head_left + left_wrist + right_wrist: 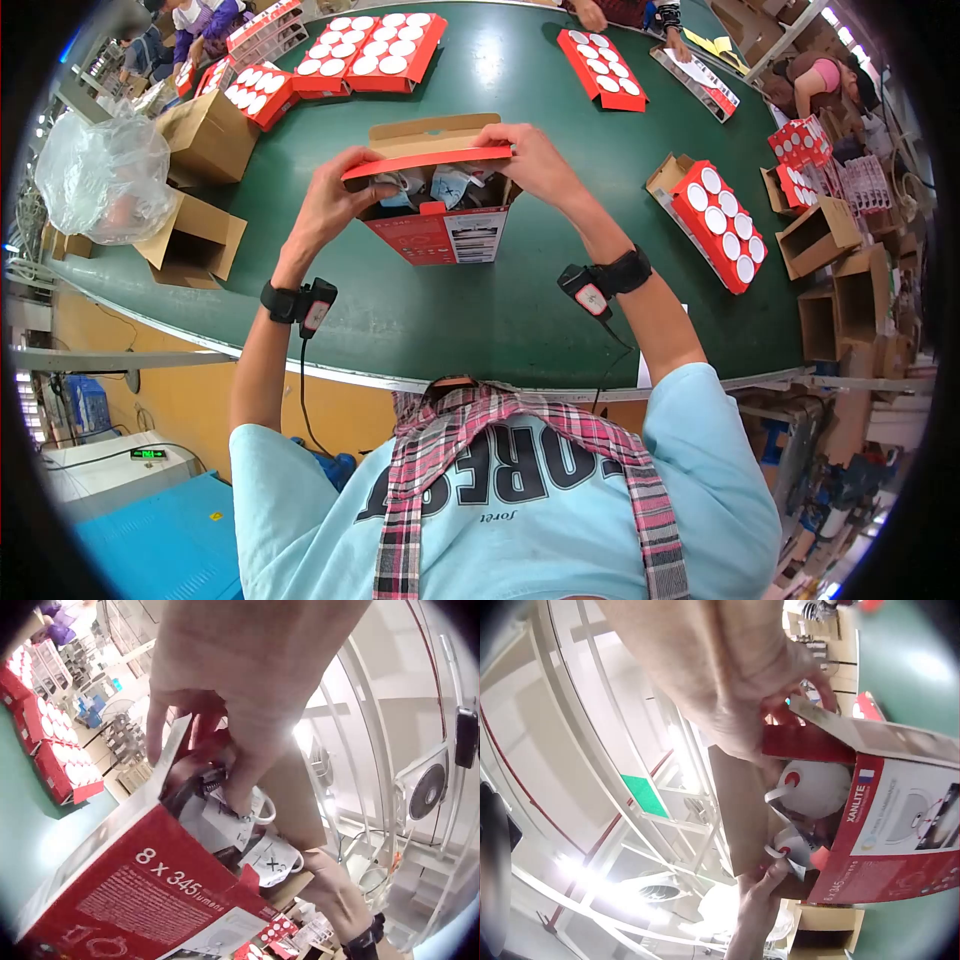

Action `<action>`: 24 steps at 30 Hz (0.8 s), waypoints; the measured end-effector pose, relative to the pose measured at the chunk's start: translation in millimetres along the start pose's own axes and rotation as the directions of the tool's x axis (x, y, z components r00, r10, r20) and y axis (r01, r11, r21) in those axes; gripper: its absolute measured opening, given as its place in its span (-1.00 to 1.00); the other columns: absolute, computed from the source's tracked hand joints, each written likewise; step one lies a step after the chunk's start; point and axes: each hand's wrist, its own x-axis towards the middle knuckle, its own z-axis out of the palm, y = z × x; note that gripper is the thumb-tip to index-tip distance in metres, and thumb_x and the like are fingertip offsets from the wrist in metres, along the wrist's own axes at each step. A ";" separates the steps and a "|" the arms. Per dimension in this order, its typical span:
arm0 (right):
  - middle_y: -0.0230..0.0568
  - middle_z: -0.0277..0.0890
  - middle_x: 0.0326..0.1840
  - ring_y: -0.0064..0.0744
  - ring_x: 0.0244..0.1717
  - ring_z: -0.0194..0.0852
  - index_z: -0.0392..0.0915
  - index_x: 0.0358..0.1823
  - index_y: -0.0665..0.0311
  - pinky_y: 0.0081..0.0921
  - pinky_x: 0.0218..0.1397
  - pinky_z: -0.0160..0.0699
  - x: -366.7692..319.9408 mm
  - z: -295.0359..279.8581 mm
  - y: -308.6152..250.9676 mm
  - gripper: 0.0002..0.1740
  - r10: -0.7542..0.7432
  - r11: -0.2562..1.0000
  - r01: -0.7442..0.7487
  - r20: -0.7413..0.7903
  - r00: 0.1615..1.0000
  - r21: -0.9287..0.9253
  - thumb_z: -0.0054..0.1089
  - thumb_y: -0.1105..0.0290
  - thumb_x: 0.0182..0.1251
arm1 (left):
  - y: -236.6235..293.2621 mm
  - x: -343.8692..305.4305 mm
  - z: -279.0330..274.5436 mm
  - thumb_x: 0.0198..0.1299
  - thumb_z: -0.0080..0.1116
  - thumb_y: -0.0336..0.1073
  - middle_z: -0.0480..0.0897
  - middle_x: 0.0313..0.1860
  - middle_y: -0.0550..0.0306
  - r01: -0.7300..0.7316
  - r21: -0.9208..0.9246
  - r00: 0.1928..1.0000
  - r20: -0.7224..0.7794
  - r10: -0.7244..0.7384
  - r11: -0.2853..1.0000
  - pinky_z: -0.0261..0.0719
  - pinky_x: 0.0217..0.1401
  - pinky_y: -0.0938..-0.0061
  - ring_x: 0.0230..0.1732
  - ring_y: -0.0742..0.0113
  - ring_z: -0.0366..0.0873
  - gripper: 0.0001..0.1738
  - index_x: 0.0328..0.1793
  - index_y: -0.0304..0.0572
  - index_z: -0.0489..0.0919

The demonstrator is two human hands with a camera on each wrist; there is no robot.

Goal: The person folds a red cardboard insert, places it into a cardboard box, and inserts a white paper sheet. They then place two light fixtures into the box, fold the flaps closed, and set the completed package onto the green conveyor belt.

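- Far left, a clear plastic bag (pixel 100 180).
- The left hand (pixel 332 197) grips one side of an open red box (pixel 425 240), thumb inside.
- The box, between both hands, shows packed contents.
- The right hand (pixel 540 168) grips its other side.

In the head view, the raised red flap (pixel 425 161) conceals part of the packed items (pixel 450 186) inside the carton (pixel 420 238). The left-wrist view's upper edge crops the left hand (pixel 240 682). Paragraph text (pixel 142 907) is illegible. Fingertips of the right hand (pixel 754 690) appear partly hidden.
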 end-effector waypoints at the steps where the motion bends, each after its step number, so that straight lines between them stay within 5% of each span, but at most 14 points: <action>1: -0.33 0.56 -0.40 -0.58 -0.29 0.46 0.54 -0.27 0.36 -0.56 -0.14 0.43 0.2 0.4 0.8 -0.87 0.016 0.999 -0.016 -0.005 1.000 0.027 0.24 0.52 0.14 | -0.6 2.0 1.2 0.01 0.34 -0.39 0.59 -0.37 0.31 -0.023 0.030 0.999 -0.032 0.024 0.999 0.46 -0.24 0.59 -0.33 0.58 0.45 -0.75 -0.18 -0.28 0.57; 8: -0.37 0.54 -0.47 -0.62 -0.38 0.41 0.57 -0.32 0.36 -0.57 -0.24 0.40 15.9 -7.0 -2.8 -0.86 0.053 0.998 -0.050 0.086 0.995 -0.042 0.27 0.44 0.14 | -3.5 27.0 -16.0 -0.06 0.41 -0.31 0.60 -0.49 0.30 -0.068 0.156 0.994 0.098 0.053 0.986 0.43 -0.36 0.55 -0.41 0.58 0.46 -0.75 -0.29 -0.24 0.61; 11: -0.33 0.53 -0.50 -0.57 -0.41 0.41 0.59 -0.33 0.33 -0.54 -0.29 0.39 20.2 -14.0 -7.2 -0.80 0.080 0.995 -0.071 0.120 0.990 -0.075 0.30 0.34 0.12 | 0.4 34.8 -21.2 -0.06 0.40 -0.36 0.58 -0.43 0.35 0.120 0.151 0.973 0.179 -0.146 0.981 0.37 -0.25 0.61 -0.35 0.60 0.42 -0.75 -0.25 -0.26 0.60; 15: -0.23 0.55 -0.47 -0.42 -0.41 0.44 0.62 -0.30 0.29 -0.44 -0.30 0.41 19.0 -21.0 -24.7 -0.73 0.178 0.982 -0.162 0.172 0.969 -0.101 0.30 0.23 0.08 | -4.6 38.7 -21.9 -0.11 0.44 -0.26 0.56 -0.50 0.31 0.101 0.129 0.976 0.179 -0.124 0.986 0.37 -0.33 0.57 -0.45 0.54 0.40 -0.69 -0.28 -0.26 0.61; 16: -0.21 0.55 -0.46 -0.40 -0.40 0.44 0.62 -0.28 0.28 -0.43 -0.29 0.42 17.4 -22.1 -27.8 -0.72 0.213 0.976 -0.198 0.200 0.956 -0.096 0.30 0.22 0.09 | -5.1 38.2 -22.3 -0.09 0.43 -0.27 0.56 -0.50 0.29 -0.003 0.148 0.981 0.193 -0.026 0.989 0.38 -0.32 0.56 -0.44 0.53 0.40 -0.68 -0.27 -0.28 0.60; 22: -0.26 0.57 -0.33 -0.48 -0.44 0.48 0.54 -0.10 0.28 -0.47 -0.39 0.46 -3.6 -22.1 -10.1 -0.59 -0.155 0.988 0.153 0.137 0.978 0.024 0.34 0.19 0.08 | -5.7 23.1 -9.6 -0.02 0.39 -0.30 0.62 -0.48 0.20 -0.054 0.067 0.995 0.086 0.048 0.996 0.44 -0.28 0.52 -0.40 0.53 0.46 -0.71 -0.23 -0.30 0.59; 24: -0.23 0.58 -0.32 -0.43 -0.44 0.51 0.53 -0.09 0.27 -0.46 -0.37 0.48 -11.4 -18.6 -20.8 -0.54 -0.164 0.977 0.175 0.100 0.981 -0.120 0.38 0.17 0.03 | -1.6 17.8 -10.5 0.00 0.38 -0.31 0.63 -0.47 0.19 -0.047 0.087 0.997 0.066 0.041 0.995 0.45 -0.29 0.51 -0.41 0.52 0.47 -0.72 -0.23 -0.30 0.59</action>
